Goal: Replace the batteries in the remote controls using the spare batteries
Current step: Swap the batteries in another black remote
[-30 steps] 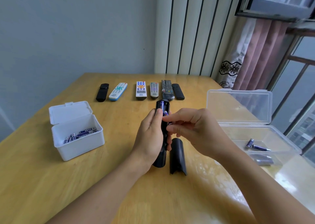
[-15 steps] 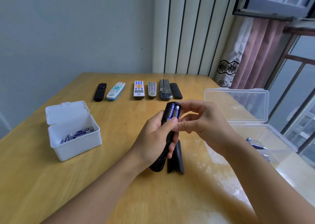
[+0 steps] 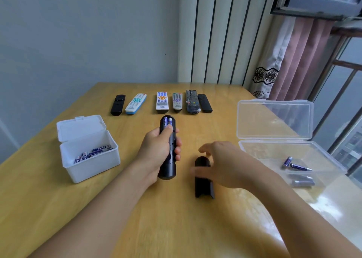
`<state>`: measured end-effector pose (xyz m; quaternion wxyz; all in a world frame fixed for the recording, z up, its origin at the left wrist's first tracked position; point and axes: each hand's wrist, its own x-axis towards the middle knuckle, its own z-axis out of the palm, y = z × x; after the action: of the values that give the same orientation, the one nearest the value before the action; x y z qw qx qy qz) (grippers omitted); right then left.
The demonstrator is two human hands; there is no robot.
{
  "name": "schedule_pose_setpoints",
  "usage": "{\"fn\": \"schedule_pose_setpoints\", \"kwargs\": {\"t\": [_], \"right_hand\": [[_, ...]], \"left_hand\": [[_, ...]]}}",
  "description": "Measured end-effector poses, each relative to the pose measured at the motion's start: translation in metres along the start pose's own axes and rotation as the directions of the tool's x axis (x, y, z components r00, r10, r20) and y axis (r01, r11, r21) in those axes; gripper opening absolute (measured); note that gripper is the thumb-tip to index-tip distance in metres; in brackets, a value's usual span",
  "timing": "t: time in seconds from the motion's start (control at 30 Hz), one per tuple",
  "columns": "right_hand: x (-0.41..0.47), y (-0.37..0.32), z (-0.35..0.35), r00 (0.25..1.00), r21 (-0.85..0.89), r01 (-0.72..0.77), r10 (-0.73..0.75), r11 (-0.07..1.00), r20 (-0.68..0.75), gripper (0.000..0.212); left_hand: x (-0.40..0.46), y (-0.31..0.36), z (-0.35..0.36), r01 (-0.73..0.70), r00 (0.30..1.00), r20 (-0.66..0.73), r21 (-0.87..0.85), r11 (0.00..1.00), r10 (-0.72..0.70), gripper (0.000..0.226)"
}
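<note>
- While the left hand (image 3: 156,150) grips the black remote (image 3: 168,150), batteries showing, its cover (image 3: 203,179) lies just right of it, long axis parallel.
- Right hand (image 3: 221,163), fingers loose, hovers over the cover; nearer hand, likely picks it up.

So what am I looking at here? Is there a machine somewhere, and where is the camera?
No machine: these are a person's two bare hands, filmed by one wide-angle camera worn on the head, looking forward and down. The left hand grips a black remote turned over, its open compartment showing two batteries. The right hand reaches with loose fingers over the remote's black cover, which lies on the wooden table. Six more remotes lie in a row at the far side. On the left, an open white box holds batteries. On the right, an open clear box holds a few batteries too.
</note>
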<state>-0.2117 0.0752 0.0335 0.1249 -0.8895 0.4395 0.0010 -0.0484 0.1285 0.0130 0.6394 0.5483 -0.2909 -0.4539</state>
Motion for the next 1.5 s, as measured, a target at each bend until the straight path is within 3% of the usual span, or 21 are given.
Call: {"fn": "schedule_pose_setpoints", "kwargs": {"t": [0.13, 0.23, 0.33, 0.43, 0.47, 0.57, 0.7, 0.93, 1.1, 1.2, 1.33, 1.5], "right_hand": [[-0.003, -0.005, -0.003, 0.995, -0.009, -0.012, 0.012, 1.000, 0.094, 0.065], [0.000, 0.001, -0.004, 0.990, 0.322, -0.050, 0.004, 0.945, 0.141, 0.046], [0.005, 0.014, -0.011, 0.997, 0.668, 0.072, -0.025, 0.740, -0.080, 0.014], [0.007, 0.022, -0.023, 0.956, 0.889, 0.265, 0.020, 0.374, -0.293, 0.009], [0.007, 0.023, -0.024, 0.948, 0.904, 0.292, 0.029, 0.311, -0.317, 0.007], [0.009, 0.023, -0.020, 0.945, 0.894, 0.295, 0.037, 0.336, -0.326, 0.007], [0.013, 0.026, -0.015, 0.921, 0.871, 0.330, 0.080, 0.363, -0.382, 0.009], [0.016, 0.023, -0.009, 0.899, 0.787, 0.343, 0.065, 0.513, -0.434, 0.011], [0.010, 0.023, -0.012, 0.928, 0.748, 0.336, -0.065, 0.572, -0.366, 0.037], [0.011, 0.023, -0.012, 0.916, 0.783, 0.367, -0.046, 0.502, -0.399, 0.030], [0.017, 0.032, -0.015, 0.877, 0.847, 0.380, 0.147, 0.371, -0.458, 0.019], [0.017, 0.041, -0.017, 0.865, 0.810, 0.357, 0.163, 0.466, -0.475, 0.019]], "left_hand": [[0.005, -0.004, -0.001, 0.066, 0.998, 0.002, 0.028, 0.997, -0.066, 0.023], [0.003, -0.005, 0.002, 0.124, 0.991, 0.045, 0.013, 0.992, -0.124, 0.030], [-0.001, -0.003, 0.003, 0.207, 0.971, 0.121, 0.013, 0.978, -0.207, 0.044], [-0.004, 0.001, 0.001, 0.229, 0.932, 0.269, 0.077, 0.970, -0.241, 0.063], [-0.005, 0.002, 0.002, 0.228, 0.912, 0.328, 0.094, 0.969, -0.247, 0.067], [-0.010, 0.003, 0.005, 0.215, 0.849, 0.466, 0.125, 0.968, -0.249, 0.072], [-0.017, 0.004, 0.010, 0.191, 0.815, 0.536, 0.110, 0.975, -0.220, 0.070], [-0.019, 0.001, 0.010, 0.224, 0.810, 0.544, 0.058, 0.973, -0.219, 0.051], [-0.021, 0.002, 0.011, 0.217, 0.815, 0.542, 0.039, 0.976, -0.203, 0.044], [-0.021, 0.005, 0.010, 0.251, 0.794, 0.574, -0.008, 0.968, -0.201, 0.049], [-0.019, 0.009, 0.003, 0.245, 0.788, 0.570, 0.060, 0.968, -0.235, 0.051], [-0.019, 0.003, 0.006, 0.237, 0.830, 0.499, 0.088, 0.968, -0.249, 0.041]]}}
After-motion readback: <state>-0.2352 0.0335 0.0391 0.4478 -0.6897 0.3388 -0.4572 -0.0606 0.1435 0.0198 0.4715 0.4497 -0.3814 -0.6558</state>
